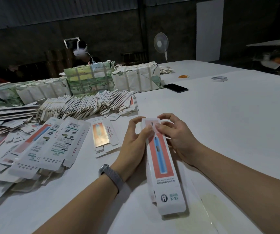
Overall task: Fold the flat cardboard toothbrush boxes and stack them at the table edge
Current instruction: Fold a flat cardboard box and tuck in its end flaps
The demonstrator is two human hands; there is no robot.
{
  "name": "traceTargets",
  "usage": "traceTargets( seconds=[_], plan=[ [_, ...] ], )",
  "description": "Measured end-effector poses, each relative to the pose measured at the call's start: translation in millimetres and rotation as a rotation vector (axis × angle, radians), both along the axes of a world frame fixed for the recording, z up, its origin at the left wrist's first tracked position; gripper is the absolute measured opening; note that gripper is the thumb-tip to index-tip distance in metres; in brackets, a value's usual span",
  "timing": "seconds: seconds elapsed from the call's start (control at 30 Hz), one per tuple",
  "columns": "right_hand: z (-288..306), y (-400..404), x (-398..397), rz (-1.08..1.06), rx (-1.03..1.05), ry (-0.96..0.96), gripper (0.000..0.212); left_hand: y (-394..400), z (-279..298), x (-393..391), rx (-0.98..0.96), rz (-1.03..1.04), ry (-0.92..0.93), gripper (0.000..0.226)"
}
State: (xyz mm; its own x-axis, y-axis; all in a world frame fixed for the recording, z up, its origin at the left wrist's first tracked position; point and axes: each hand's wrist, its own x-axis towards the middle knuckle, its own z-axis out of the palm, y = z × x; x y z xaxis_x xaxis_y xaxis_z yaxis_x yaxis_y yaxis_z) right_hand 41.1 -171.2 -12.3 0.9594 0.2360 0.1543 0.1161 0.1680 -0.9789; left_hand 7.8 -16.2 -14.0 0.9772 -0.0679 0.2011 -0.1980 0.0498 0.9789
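Both my left hand and right hand pinch the far end of a long white-and-coral cardboard toothbrush box, seemingly folded, its near end resting on the smooth white surface.

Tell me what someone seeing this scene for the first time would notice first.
First, the two hands at centre, left hand and right hand, gripping the far end of a long toothbrush box with a blue brush on a red panel. Next, the heap of flat boxes spread over the left of the white table, with taped paper bundles behind.
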Motion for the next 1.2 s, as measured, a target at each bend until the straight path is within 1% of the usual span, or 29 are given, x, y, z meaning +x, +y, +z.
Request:
traceTargets(
  seconds=[0.1, 0.17, 0.23, 0.27, 0.33, 0.43, 0.47, 0.5, 0.57, 0.63, 0.7, 0.73, 0.8, 0.9, 0.97, 1.13, 1.2],
  plan=[
    [0.3, -0.1, 1.3, -0.043, 0.083, 0.043, 0.008, 1.0, 0.0, 1.0, 0.009, -0.05, 0.034, 0.045],
    [1.8, 0.5, 2.2, -0.059, 0.165, 0.08, 0.01, 2.8, -1.1, 1.4, 0.014, -0.043, 0.035, 0.055],
    [1.9, 1.1, 2.1, -0.055, 0.176, 0.088, 0.014, 2.7, -3.8, 2.5, 0.011, -0.001, -0.016, 0.057],
    [1.3, 1.8, 1.7, -0.057, 0.135, 0.078, 0.019, 2.5, -5.0, 3.0, -0.005, 0.026, -0.033, 0.055],
    [0.4, 3.2, -1.3, -0.073, -0.029, 0.011, 0.029, 2.3, -7.1, 4.0, -0.061, 0.104, -0.034, 0.048],
    [2.1, 3.9, -6.3, -0.065, -0.395, -0.236, 0.044, 2.7, -6.9, 6.4, -0.108, 0.193, -0.044, 0.031],
    [4.0, 3.7, -8.5, -0.059, -0.498, -0.293, 0.05, 2.7, -7.0, 6.9, -0.092, 0.186, -0.058, 0.026],
    [6.6, 2.9, -10.1, -0.062, -0.559, -0.315, 0.057, 2.5, -7.1, 7.5, -0.074, 0.167, -0.066, 0.023],
    [12.5, -2.5, -9.5, -0.096, -0.63, -0.319, 0.067, 0.7, -6.4, 7.4, -0.033, 0.105, -0.045, 0.019],
    [20.1, -12.0, -7.8, -0.134, -0.727, -0.338, 0.067, -1.8, -6.2, 5.3, 0.049, 0.06, -0.036, 0.022],
    [30.7, -26.9, -4.6, -0.183, -0.842, -0.371, 0.068, -2.1, -6.3, 3.6, 0.176, 0.071, -0.084, 0.022],
    [37.7, -36.1, -2.9, -0.213, -0.876, -0.373, 0.069, -1.6, -6.6, 2.8, 0.227, 0.083, -0.104, 0.021],
    [50.9, -57.8, -3.3, -0.288, -0.918, -0.359, 0.07, -1.0, -6.4, 2.3, 0.267, 0.09, -0.107, 0.022],
    [60.4, -98.3, -13.5, -0.357, -1.112, -0.39, 0.074, 3.6, -11.7, 3.7, 0.25, 0.066, -0.094, 0.032],
    [60.8, -139.8, -21.1, -0.424, -1.221, -0.383, 0.067, 5.3, -16.6, 7.9, 0.242, 0.041, -0.114, 0.034],
    [70.6, -266.1, -33.0, -0.647, -1.563, -0.149, 0.056, 8.7, -29.9, 20.9, 0.371, -0.001, -0.149, 0.025],
    [72.4, -309.1, -38.3, -0.702, -1.679, -0.051, 0.04, 12.8, -33.2, 26.9, 0.412, -0.002, -0.155, 0.023]
  ],
)
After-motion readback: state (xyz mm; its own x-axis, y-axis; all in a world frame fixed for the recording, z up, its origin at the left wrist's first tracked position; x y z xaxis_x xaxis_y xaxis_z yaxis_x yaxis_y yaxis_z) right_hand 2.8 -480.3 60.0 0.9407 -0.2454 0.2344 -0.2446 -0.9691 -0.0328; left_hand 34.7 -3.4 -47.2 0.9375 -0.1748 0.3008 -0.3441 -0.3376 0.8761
